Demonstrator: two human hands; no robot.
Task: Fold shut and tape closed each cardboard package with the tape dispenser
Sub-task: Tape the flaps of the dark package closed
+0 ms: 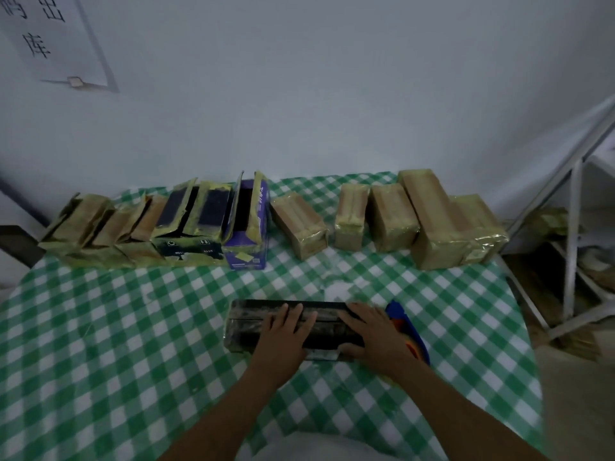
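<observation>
While my left hand [286,331] and right hand [372,334] press flat, fingers straight, gripping nothing, on the long dark cardboard package [246,324] lying in the middle of the worktop [133,327], folding-shut seems in hand; next calls for the blue-and-orange tape dispenser [404,322] just beside my right.

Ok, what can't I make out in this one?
Head view only, dim and soft.
The dark flat cardboard box: its top seam lies under the left hand and right hand, so taped or not is unclear.
The blue and orange tape dispenser: mostly behind the right hand; roll and blade hidden.
The purple open carton: inside too dark to see contents.
The white printed wall sheet: cut off by the top left edge.
</observation>
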